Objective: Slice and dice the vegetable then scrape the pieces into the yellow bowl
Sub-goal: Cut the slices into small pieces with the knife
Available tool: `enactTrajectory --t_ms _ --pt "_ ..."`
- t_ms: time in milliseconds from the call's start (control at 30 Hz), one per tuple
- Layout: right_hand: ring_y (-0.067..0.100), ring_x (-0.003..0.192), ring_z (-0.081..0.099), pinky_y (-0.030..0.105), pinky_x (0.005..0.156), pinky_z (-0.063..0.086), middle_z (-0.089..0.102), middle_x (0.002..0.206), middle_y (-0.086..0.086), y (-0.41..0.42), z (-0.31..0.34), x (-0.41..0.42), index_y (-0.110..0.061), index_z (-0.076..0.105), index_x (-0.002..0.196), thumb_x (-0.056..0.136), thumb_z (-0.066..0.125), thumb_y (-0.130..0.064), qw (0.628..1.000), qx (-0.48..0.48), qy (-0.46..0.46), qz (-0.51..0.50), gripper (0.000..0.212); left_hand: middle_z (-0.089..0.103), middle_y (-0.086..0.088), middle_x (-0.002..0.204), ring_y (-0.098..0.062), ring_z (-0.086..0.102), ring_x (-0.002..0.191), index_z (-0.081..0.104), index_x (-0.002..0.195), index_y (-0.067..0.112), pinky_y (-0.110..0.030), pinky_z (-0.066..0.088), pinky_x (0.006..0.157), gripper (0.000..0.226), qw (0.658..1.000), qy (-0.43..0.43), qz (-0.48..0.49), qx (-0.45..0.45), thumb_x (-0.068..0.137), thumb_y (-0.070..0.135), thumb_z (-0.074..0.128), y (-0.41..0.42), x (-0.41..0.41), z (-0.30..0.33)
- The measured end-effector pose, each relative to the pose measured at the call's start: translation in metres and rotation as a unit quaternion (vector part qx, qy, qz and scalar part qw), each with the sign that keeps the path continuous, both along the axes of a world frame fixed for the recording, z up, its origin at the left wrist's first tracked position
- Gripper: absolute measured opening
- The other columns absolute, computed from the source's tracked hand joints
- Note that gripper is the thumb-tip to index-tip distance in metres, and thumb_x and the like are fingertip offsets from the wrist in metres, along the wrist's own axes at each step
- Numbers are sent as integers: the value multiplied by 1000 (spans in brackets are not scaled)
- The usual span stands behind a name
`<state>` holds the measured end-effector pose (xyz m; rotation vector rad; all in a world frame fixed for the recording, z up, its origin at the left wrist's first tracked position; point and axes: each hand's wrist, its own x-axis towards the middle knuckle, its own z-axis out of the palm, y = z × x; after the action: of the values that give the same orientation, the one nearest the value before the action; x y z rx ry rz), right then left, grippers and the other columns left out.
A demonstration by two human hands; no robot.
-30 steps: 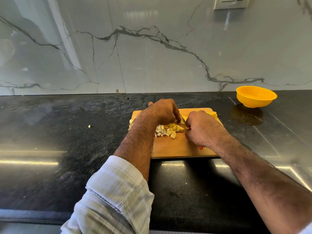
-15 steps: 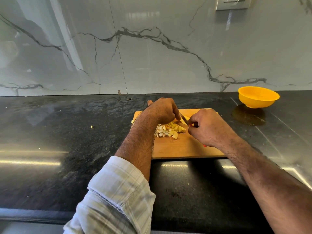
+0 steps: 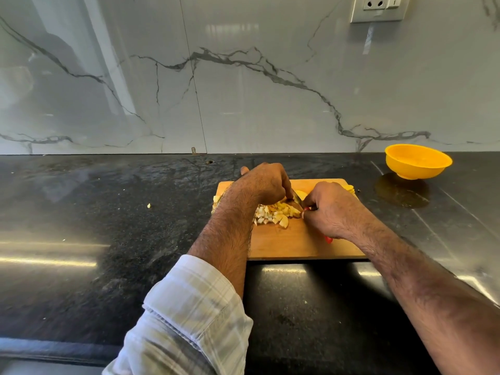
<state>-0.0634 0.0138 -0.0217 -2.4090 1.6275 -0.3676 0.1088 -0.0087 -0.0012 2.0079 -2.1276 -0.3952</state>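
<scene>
The yellow bowl (nothing visible inside) sits at the counter's back right. The right hand, clamped on the knife, has dropped back toward the diced pieces; the left hand curls over them.

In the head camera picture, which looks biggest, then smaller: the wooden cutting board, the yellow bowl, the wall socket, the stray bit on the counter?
1. Wooden cutting board
2. Yellow bowl and wall socket: look alike, and the socket is cut off by the frame, so unranked
3. Stray bit
</scene>
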Motion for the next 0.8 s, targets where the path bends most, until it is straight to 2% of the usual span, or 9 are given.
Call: enactTrajectory --t_ms 67,100,167,233,367,467,600,733,800 --pt "16 100 69 26 85 58 74 119 1 0 -2 -5 -19 74 126 95 70 -29 1000 -12 -21 5 33 68 10 133 -19 48 137 81 100 36 -74 5 120 32 1000 8 -2 -7 96 10 64 0 0 -1" --pt "13 91 70 22 76 56 75 114 0 1 -2 -10 -19 76 123 95 69 -30 999 -27 -40 6 30 69 10 130 -19 49 135 80 102 35 -74 6 120 28 1000 12 0 -15 96 12 65 -1 -1 -2" --pt "10 64 69 17 54 52 75 94 -3 2 3 -23 -20 78 115 95 71 -28 994 -57 -98 -4 22 71 9 121 -18 54 130 77 105 33 -74 11 120 13 999 1 9 -32 96 25 71 -2 -4 -4" --pt "12 59 69 17 47 49 73 90 -5 -1 9 -37 -21 78 115 93 75 -27 988 -73 -131 -24 23 71 7 114 -20 59 124 71 102 31 -74 16 118 16 998 -31 25 -41 94 45 73 -5 -11 -8" --pt "13 87 63 19 64 46 73 117 3 -11 11 -45 -20 75 124 90 78 -29 998 -27 -48 -39 35 68 0 126 -26 57 129 66 115 28 -74 17 116 58 989 -123 49 -64 84 76 68 -7 -27 -13" --pt "12 86 63 19 63 47 73 111 1 -13 10 -43 -22 76 122 90 78 -32 999 0 -20 -34 33 64 -3 134 -29 54 133 61 129 24 -73 17 116 69 987 -130 62 -73 84 76 67 -2 -35 -11" --pt "14 90 65 25 73 56 72 109 1 -14 13 -47 -25 75 122 91 77 -32 999 2 -10 -34 32 66 -2 127 -27 57 127 60 125 22 -72 19 118 59 993 -81 64 -63 86 65 72 -4 -38 -12" --pt "16 94 66 34 85 61 72 112 0 -17 13 -49 -28 74 124 90 77 -33 999 19 11 -34 35 68 4 109 -21 59 115 67 105 26 -70 22 116 30 998 -40 28 -47 89 50 76 -10 -33 -16" --pt "16 95 65 34 86 61 71 113 0 -17 14 -50 -28 73 126 90 77 -33 999 21 16 -35 36 68 7 113 -18 56 118 70 109 29 -68 22 116 23 999 -20 5 -34 93 44 76 -10 -28 -16"
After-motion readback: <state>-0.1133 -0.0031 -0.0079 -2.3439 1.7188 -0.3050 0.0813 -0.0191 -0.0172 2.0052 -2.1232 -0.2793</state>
